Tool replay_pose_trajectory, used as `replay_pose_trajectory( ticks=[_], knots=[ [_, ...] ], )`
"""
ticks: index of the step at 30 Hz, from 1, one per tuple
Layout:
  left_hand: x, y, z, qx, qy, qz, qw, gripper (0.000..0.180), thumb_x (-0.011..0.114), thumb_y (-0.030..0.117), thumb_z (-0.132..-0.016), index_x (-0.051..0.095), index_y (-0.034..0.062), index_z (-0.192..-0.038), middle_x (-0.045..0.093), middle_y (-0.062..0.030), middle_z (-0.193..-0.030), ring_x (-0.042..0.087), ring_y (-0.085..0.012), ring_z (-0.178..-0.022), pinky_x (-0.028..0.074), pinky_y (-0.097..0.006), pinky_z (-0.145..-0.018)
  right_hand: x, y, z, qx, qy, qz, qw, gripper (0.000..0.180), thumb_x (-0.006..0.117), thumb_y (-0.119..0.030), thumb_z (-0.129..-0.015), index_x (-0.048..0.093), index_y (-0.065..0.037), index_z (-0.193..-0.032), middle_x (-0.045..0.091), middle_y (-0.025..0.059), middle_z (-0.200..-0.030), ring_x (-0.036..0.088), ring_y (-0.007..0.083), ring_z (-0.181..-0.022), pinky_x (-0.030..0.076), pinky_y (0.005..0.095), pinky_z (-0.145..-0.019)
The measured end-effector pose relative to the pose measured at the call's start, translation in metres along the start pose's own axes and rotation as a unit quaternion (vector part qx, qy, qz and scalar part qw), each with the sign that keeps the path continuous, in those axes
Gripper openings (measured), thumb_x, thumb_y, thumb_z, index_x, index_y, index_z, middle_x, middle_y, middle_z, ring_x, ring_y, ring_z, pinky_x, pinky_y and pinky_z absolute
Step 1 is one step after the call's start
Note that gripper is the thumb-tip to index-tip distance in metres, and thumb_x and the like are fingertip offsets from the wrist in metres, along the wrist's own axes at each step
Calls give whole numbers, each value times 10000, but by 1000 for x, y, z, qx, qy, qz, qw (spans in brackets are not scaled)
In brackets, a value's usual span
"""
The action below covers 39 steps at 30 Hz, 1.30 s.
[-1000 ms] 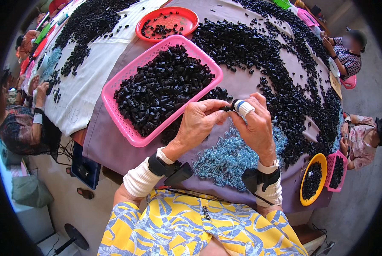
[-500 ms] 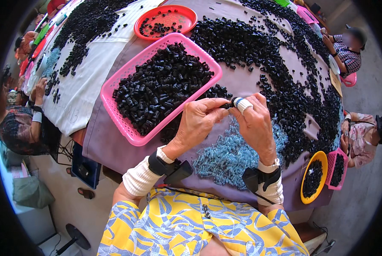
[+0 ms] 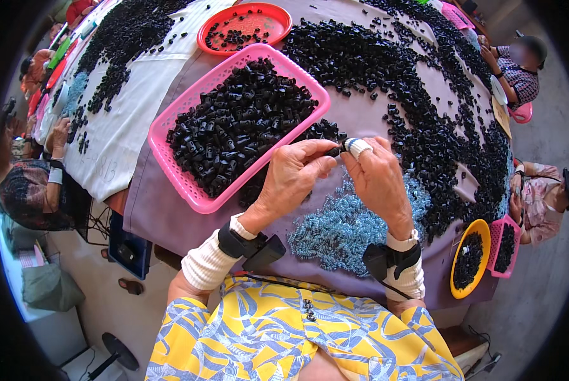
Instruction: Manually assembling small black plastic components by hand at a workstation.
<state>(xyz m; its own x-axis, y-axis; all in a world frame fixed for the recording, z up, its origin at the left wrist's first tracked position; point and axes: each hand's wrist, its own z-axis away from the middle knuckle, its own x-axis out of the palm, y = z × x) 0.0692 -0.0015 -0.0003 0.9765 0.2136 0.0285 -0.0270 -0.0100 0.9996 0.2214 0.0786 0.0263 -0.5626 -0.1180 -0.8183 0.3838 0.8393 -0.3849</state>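
Note:
Between the fingertips of my left hand (image 3: 292, 178) is a small black plastic part (image 3: 333, 152), pinched by thumb and forefinger. My right hand (image 3: 378, 181), with white tape round a finger, meets it there with closed fingers; what it grips, if anything, is too small to make out. Below my hands lies a pile of small clear-blue coiled springs (image 3: 341, 232). To the left, a pink plastic basket (image 3: 170, 184) full of black plastic parts (image 3: 240, 127) stands close by my left hand.
Loose black parts (image 3: 361, 60) spread over the cloth-covered table (image 3: 164, 203). A red tray (image 3: 284, 28) sits behind the basket. At the right edge are a yellow bowl (image 3: 484, 260) and a small pink basket (image 3: 512, 270). Other people (image 3: 519, 70) sit around the table.
My left fingertips have opened slightly away from my right ones, and the black part now shows between them. Both hands stay in nearly the same place.

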Motion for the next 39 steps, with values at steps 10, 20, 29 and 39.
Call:
replay_pose_trajectory(
  ticks=[10, 20, 29, 39],
  knots=[
    [-1, -9, -1, -24, 2, 46, 999, 247, 619, 46, -841, 617, -46, -1070, 659, -50, -827, 605, -76, -700, 503, -208, -656, 8, 3, 4, -17, 3, 14, 1000, 76, 572, -75, -822, 563, -6, -793, 582, 147, -761, 562, 314, -764, 409, 409, -770],
    [-8, -7, -3, -126, -47, 166, 977, 204, 631, 70, -841, 628, -38, -1014, 661, -78, -815, 633, -119, -680, 532, -235, -649, 10, 8, 8, -73, -2, 44, 996, 73, 595, -25, -733, 527, -11, -757, 539, 115, -726, 551, 284, -748, 421, 395, -773],
    [-7, -8, -2, -159, -65, 188, 967, 203, 621, 82, -850, 631, -42, -1010, 657, -83, -804, 628, -119, -668, 535, -237, -637, 10, 6, 14, -80, -2, 43, 996, 74, 584, -14, -724, 514, -8, -748, 531, 122, -725, 539, 284, -738, 421, 391, -763],
    [-7, -8, 0, -145, -82, 150, 975, 207, 608, 82, -865, 635, -35, -1033, 668, -89, -849, 645, -125, -708, 547, -238, -670, 12, 5, 20, -76, -10, 61, 995, 59, 560, -21, -714, 516, -5, -749, 537, 132, -730, 540, 292, -743, 412, 400, -773]
  ],
)
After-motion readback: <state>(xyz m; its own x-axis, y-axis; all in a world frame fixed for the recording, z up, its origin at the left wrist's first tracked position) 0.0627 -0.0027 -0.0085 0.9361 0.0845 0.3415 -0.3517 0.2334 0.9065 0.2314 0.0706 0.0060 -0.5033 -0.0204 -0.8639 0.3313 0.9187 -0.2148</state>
